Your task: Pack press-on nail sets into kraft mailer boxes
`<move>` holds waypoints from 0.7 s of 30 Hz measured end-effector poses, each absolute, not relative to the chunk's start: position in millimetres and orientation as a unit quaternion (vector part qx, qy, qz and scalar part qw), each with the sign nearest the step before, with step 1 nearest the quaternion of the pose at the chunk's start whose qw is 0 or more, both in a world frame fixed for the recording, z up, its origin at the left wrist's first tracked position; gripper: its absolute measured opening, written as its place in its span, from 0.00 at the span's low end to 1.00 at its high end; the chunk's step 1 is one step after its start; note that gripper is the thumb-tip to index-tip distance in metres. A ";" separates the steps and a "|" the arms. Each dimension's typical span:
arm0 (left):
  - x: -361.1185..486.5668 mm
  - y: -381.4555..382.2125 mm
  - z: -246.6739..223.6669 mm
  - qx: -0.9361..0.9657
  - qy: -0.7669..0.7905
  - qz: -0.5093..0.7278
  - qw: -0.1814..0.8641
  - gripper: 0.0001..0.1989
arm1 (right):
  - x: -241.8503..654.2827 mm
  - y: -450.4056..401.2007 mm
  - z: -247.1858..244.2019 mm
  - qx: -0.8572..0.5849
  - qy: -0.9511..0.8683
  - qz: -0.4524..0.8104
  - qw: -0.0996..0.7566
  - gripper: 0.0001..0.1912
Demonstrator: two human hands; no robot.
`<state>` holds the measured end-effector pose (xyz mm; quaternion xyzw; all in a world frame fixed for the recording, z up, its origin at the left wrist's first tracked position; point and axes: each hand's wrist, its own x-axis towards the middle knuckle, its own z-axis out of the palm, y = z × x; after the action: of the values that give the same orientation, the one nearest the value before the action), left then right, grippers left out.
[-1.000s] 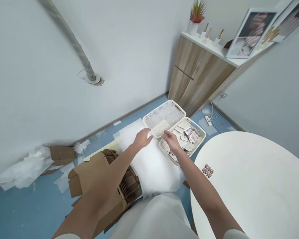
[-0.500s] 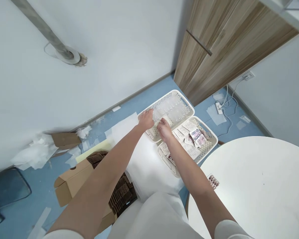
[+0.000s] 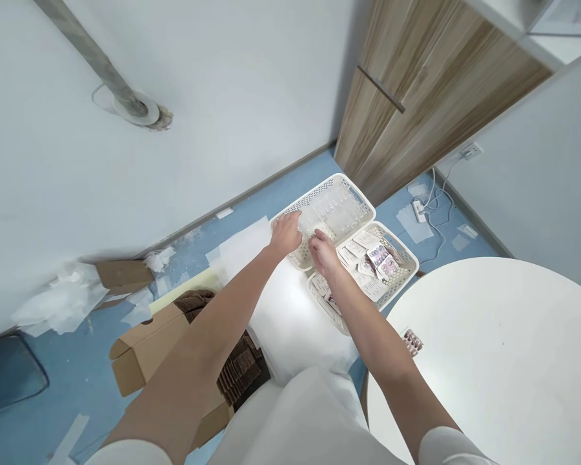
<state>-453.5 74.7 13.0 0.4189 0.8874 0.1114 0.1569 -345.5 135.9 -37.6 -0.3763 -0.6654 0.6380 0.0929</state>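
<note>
My left hand [image 3: 286, 234] is over the near left end of a white perforated basket [image 3: 363, 199], its fingers stretched out and its thumb apart. Clear plastic trays or sheets [image 3: 336, 203] lie inside that basket. My right hand [image 3: 323, 250] is close by, above where the two baskets meet, with its fingers curled together; what they hold, if anything, is hidden. Below my right forearm stands a second white basket [image 3: 409, 266] full of printed white packets [image 3: 353, 248]. Small packs with purple and pink pieces [image 3: 382, 259] lie on top of these.
A round white table [image 3: 489, 323] stands at right, with a small pack of reddish-brown pieces [image 3: 411, 342] near its edge. An open cardboard box [image 3: 150, 339] lies at left. Behind the baskets are a wooden cabinet [image 3: 392, 77] and a power strip [image 3: 419, 210] with cables.
The view has shifted slightly. Both hands stay at the far basket's near end; my right hand's fingers look a little more curled.
</note>
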 end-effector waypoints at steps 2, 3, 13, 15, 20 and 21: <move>-446.7 67.2 19.0 0.426 0.884 0.132 0.139 0.27 | -336.8 131.1 -23.1 -0.422 -0.600 0.674 0.089 0.34; -442.9 62.5 22.0 0.430 0.881 0.148 0.131 0.25 | -331.4 127.7 -14.8 -0.442 -0.565 0.690 0.090 0.35; -378.4 2.0 56.3 0.502 0.759 0.398 0.117 0.14 | -234.4 71.8 55.3 -0.447 -0.542 0.676 0.222 0.34; -355.4 -6.3 62.2 0.503 0.731 0.436 0.147 0.13 | -206.3 59.3 62.5 -0.453 -0.557 0.654 0.237 0.32; -291.0 -19.6 75.1 0.432 0.669 0.522 0.304 0.16 | -128.1 28.9 76.0 -0.459 -0.593 0.604 0.271 0.25; -278.7 -21.8 77.9 0.421 0.651 0.532 0.340 0.17 | -112.3 23.1 78.6 -0.462 -0.596 0.595 0.279 0.23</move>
<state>-278.7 -21.8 77.9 0.4207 0.6511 0.5321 0.3404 -112.3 23.1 78.6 -0.4619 -0.5958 0.5949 0.2788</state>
